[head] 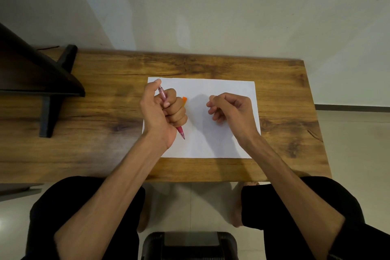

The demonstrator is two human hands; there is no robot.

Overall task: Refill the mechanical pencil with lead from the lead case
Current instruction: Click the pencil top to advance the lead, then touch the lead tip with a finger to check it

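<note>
Wooden table (211,65), carrying a white sheet of paper (221,88) at centre. Above the sheet: left hand (162,112) fisted around the pink mechanical pencil (163,94), tip pointing down toward the paper, thumb raised past the top end. Right hand (231,110) loosely curled, fingertips pinched; contents impossible to tell. Orange lead case (184,99) partly hidden behind left knuckles.

Two hands (162,110) (231,110), one pink mechanical pencil (181,131), one orange lead case (184,100), one paper sheet (211,143), one wooden table (95,101)
</note>
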